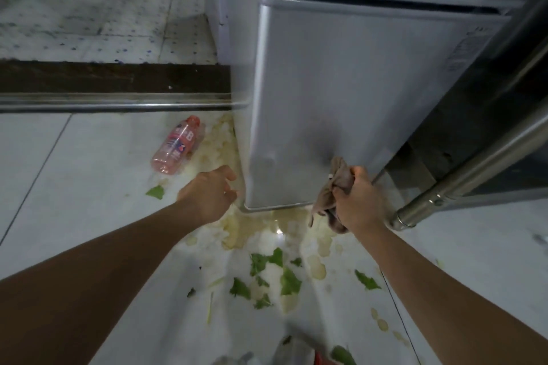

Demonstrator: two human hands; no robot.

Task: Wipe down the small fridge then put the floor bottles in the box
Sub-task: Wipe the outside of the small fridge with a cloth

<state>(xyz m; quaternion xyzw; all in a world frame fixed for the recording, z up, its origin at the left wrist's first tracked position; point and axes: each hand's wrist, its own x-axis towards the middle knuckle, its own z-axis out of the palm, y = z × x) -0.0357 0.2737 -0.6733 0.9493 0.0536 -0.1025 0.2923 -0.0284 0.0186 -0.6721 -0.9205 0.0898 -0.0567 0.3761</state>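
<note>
The small fridge [341, 92] fills the upper right of the frame. It is grey and stands on the white tiled floor [74, 172]. Its lower door has dull smudges near the bottom. If the wiping stops at the middle, those low marks could be left behind.

Under the fridge, in the middle of the frame, lies a yellow puddle [261, 225] with bits of green leaf [289, 280] in it (it looks slippery). A foot or knee could slide there. The cloth could also dip in and smear yellow back onto the door.

At the right edge of the frame a shiny metal bar [474, 163] slants down. It is near the right arm, so an elbow could bump it.

A pink bottle [178, 145] lies on its side left of the middle, just beside the fridge corner and touching the edge of the puddle. It is round, so a knock could roll it away. No box shows in this view.

The right hand [358, 201] is curled tight around a brownish cloth [332, 192], low against the fridge door. The left hand [210, 192] is loose, fingers relaxed and holding nothing, near the fridge's bottom corner, a little apart from the bottle. It could brush the wet floor.
</note>
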